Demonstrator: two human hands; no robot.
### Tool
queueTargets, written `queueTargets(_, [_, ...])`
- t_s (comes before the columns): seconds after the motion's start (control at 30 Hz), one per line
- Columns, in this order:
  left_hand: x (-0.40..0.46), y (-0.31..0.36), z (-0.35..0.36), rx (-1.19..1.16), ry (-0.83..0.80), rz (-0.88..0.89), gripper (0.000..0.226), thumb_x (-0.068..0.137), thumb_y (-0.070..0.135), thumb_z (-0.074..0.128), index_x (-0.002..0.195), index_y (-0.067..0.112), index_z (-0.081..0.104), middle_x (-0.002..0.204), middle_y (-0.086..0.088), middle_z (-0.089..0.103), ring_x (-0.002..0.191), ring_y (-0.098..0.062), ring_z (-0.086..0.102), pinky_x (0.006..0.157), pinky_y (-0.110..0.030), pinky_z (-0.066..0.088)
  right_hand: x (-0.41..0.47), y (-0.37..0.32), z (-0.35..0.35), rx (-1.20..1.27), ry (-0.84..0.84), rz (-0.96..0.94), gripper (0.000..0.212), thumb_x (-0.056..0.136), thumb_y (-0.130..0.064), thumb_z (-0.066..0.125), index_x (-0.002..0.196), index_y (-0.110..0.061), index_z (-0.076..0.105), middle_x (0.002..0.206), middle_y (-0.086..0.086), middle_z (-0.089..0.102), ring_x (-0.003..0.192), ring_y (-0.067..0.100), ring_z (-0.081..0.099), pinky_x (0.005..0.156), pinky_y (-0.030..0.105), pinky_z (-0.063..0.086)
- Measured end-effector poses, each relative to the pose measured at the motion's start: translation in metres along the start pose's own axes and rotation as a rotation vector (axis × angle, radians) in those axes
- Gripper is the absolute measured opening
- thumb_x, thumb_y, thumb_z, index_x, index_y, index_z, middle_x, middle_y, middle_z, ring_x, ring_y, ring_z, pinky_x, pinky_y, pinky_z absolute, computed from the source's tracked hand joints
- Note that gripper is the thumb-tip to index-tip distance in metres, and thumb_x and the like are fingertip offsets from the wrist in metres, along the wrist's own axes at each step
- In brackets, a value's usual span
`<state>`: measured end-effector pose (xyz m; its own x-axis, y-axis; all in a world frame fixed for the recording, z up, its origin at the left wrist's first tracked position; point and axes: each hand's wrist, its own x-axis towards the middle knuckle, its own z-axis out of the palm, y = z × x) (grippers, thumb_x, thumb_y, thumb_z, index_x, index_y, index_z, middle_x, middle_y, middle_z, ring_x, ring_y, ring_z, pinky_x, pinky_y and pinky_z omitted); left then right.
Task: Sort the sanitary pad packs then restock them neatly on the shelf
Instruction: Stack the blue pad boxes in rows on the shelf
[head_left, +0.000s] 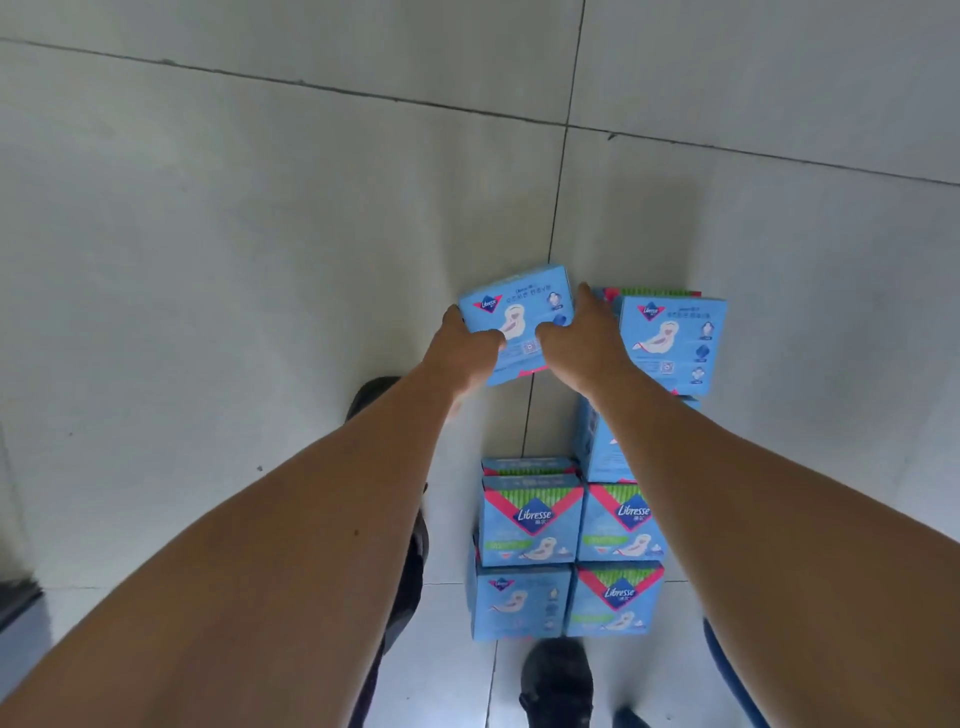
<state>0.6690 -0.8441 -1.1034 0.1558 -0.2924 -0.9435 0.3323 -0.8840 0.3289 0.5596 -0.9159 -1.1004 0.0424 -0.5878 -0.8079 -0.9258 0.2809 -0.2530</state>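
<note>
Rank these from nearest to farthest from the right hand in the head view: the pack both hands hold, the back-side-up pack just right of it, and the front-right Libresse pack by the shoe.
1. Held pack: gripped by the right hand on its right edge.
2. Back-side-up pack: immediately right of that hand, atop the far stack.
3. Front-right Libresse pack: bottom of the group, by the shoe.

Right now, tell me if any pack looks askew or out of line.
The pack held by the left hand and right hand is tilted, apart from the squared packs on the floor. Nothing looks damaged.
</note>
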Motion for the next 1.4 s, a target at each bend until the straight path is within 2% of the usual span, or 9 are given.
queueTargets(0.17, [-0.044,0.023,-0.018,-0.224,0.105,0.073,0.023,0.093,0.025,0.053,0.115,0.019,0.054,0.103,0.005,0.06,0.088,-0.009,0.058,0.068,-0.025,0.047,-0.039,-0.021,-0.024,0.334,0.059,0.003,0.03,0.078,-0.026,0.047,0.105,-0.02,0.059,0.106,0.008,0.061,0.086,0.017,0.058,0.063,0.024,0.039])
queueTargets(0.27, [-0.089,0.041,-0.036,-0.397,0.119,0.063,0.031,0.097,0.048,0.046,0.091,0.018,0.054,0.102,0.001,0.06,0.096,-0.013,0.059,0.079,-0.03,0.047,-0.082,-0.04,-0.053,0.638,0.102,0.051,0.02,0.086,-0.043,0.048,0.095,-0.026,0.055,0.087,-0.005,0.055,0.074,0.01,0.05,0.069,0.026,0.039])
queueTargets(0.37, [-0.145,0.051,-0.049,-0.403,0.188,0.144,0.013,0.096,0.027,0.057,0.088,0.017,0.056,0.094,-0.003,0.058,0.088,-0.018,0.056,0.075,-0.032,0.045,-0.13,-0.061,-0.077,0.757,0.097,0.01,0.026,0.092,-0.051,0.054,0.088,-0.025,0.054,0.081,-0.008,0.057,0.071,0.006,0.057,0.079,0.037,0.053])
queueTargets(0.6, [-0.299,0.052,-0.074,-0.613,0.109,0.338,0.059,0.084,-0.012,0.056,0.137,0.012,0.045,0.125,-0.012,0.064,0.102,-0.023,0.067,0.086,-0.031,0.053,-0.25,-0.096,-0.13,0.59,-0.018,-0.325,0.047,0.067,-0.03,0.059,0.113,-0.023,0.062,0.114,-0.005,0.068,0.102,0.015,0.067,0.095,0.043,0.053])
queueTargets(0.73, [-0.391,0.026,-0.085,-0.686,0.122,0.454,0.062,0.089,0.007,0.064,0.14,0.029,0.036,0.118,-0.008,0.067,0.087,-0.012,0.069,0.08,-0.03,0.054,-0.324,-0.101,-0.148,0.455,-0.123,-0.528,0.035,0.071,-0.022,0.053,0.099,-0.031,0.072,0.101,-0.005,0.074,0.098,0.017,0.069,0.094,0.048,0.053])
queueTargets(0.83, [-0.447,-0.008,-0.105,-0.567,0.347,0.581,0.073,0.078,0.031,0.076,0.137,0.045,0.035,0.123,0.004,0.058,0.098,-0.005,0.066,0.082,-0.027,0.054,-0.376,-0.109,-0.147,0.3,-0.23,-0.683,0.035,0.073,-0.019,0.049,0.09,-0.032,0.076,0.084,-0.013,0.073,0.077,0.005,0.065,0.073,0.026,0.053])
queueTargets(1.0, [-0.528,-0.071,-0.136,-0.461,0.245,0.582,0.064,0.074,0.024,0.081,0.131,0.035,0.053,0.115,0.003,0.069,0.095,-0.014,0.069,0.078,-0.028,0.052,-0.48,-0.144,-0.119,-0.027,-0.465,-0.889,0.029,0.088,-0.006,0.055,0.101,-0.026,0.07,0.099,-0.005,0.072,0.082,0.004,0.062,0.08,0.021,0.049])
queueTargets(1.2, [-0.608,-0.16,-0.176,-1.012,0.473,0.65,0.022,0.088,0.01,0.065,0.1,0.028,0.057,0.092,0.003,0.071,0.084,-0.02,0.067,0.074,-0.032,0.052,-0.58,-0.163,-0.062,0.015,-0.569,-0.822,0.026,0.092,-0.049,0.055,0.107,-0.027,0.058,0.103,-0.003,0.068,0.085,0.009,0.066,0.077,0.032,0.048])
queueTargets(1.4, [-0.659,-0.235,-0.229,-1.338,0.667,0.774,0.029,0.092,0.008,0.058,0.111,0.031,0.056,0.11,-0.003,0.07,0.101,-0.025,0.067,0.092,-0.042,0.051,-0.661,-0.164,0.03,-0.033,-0.662,-0.896,0.032,0.093,-0.028,0.063,0.122,-0.029,0.053,0.106,-0.002,0.069,0.088,0.011,0.07,0.076,0.033,0.051])
